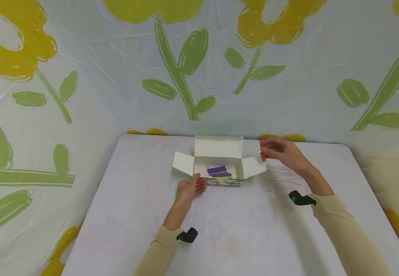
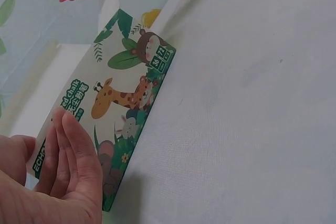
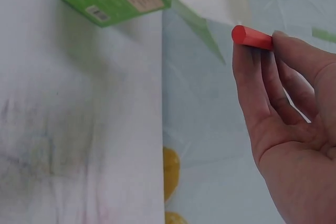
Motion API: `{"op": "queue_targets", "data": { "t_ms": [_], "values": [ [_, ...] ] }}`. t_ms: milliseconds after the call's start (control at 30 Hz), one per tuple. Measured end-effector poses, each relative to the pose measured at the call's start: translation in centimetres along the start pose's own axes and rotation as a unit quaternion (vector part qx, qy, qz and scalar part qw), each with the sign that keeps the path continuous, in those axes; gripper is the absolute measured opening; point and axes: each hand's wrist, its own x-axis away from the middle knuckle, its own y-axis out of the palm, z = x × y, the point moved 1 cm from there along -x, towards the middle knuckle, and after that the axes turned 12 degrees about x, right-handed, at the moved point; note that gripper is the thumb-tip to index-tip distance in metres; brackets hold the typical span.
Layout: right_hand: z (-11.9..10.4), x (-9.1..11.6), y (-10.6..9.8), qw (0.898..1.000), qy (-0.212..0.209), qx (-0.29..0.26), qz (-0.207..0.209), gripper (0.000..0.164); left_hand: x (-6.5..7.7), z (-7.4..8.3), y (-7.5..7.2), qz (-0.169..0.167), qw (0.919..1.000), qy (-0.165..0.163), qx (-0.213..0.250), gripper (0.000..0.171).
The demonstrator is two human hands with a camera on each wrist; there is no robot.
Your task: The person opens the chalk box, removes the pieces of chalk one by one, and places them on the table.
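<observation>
Two bare hands, the left hand point(image 1: 190, 188) and the right hand point(image 1: 285, 153), extend from two beige sleeves point(image 1: 158, 249), with one black device point(image 1: 189, 234) at each cuff. Nearer of the pair, the left pinches the front wall of one open box point(image 1: 225, 182), its thumb over the rim and its fingers against the printed outside, where one giraffe point(image 2: 113, 98) and one tiger point(image 2: 142, 94) show. That box sits towards the far edge of one pale table point(image 1: 134, 214). Inside it, five chalk sticks can be told apart: two blue sticks point(image 1: 216, 168), one purple stick point(image 1: 220, 170), one brown stick point(image 1: 221, 175) and one yellow-green stick point(image 1: 228, 177); whether more lie beneath cannot be told. Three white flaps point(image 1: 218, 147) stand out from the box, one left, one right, one at the back. Beyond the right flap, the right hand grips one red chalk stick point(image 1: 262, 150) between thumb and fingers, raised above the table. Farthest off hangs pale cloth point(image 1: 110, 46) printed with green leaves point(image 1: 194, 51) and, along the top, four yellow flowers point(image 1: 48, 42), some cut off.
</observation>
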Motion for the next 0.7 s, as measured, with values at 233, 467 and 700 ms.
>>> {"op": "queue_targets", "data": {
  "t_ms": [233, 467, 700],
  "values": [
    [2.3, 1.6, -0.9, 0.999, 0.038, 0.004, 0.017, 0.049, 0.2, 0.0, 0.0, 0.0, 1.0, 0.001, -0.002, 0.037],
    [4.7, 2.9, -0.6, 0.994, 0.098, 0.044, 0.016, 0.058, 0.0, -0.1, 0.0, -0.004, 1.0, 0.008, -0.004, 0.038],
    [7.2, 3.9, 1.1, 0.989, 0.139, 0.048, 0.015, 0.064, 0.0, -0.1, -0.1, -0.005, 0.9999, 0.009, -0.007, 0.039]
  ]
}}
